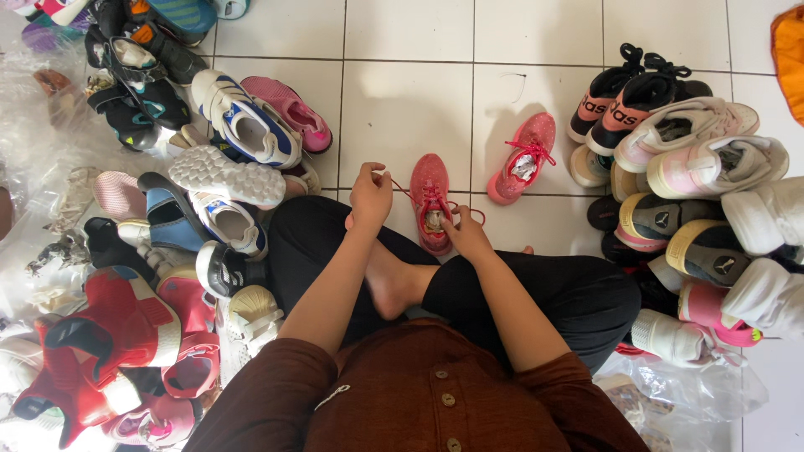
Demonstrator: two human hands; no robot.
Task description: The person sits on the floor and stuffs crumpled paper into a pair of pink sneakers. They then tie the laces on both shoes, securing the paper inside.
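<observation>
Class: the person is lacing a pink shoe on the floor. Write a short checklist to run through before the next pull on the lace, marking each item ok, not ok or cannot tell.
1. Left hand has a grip on the lace end: ok.
2. Right hand at the pink shoe: ok.
3. Shoe resting on the tiled floor: ok.
4. Lace through every eyelet: cannot tell.
5. Matching pink shoe nearby: ok.

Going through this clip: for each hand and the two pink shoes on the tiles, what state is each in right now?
left hand: raised, pinching a red lace pulled taut.
right hand: on the near shoe's laces, fingers closed.
near pink shoe: upright, laces undone, paper stuffed inside.
far pink shoe: upright, alone, laces tied, paper inside.
left shoe pile: jumbled, some shoes overturned.
</observation>
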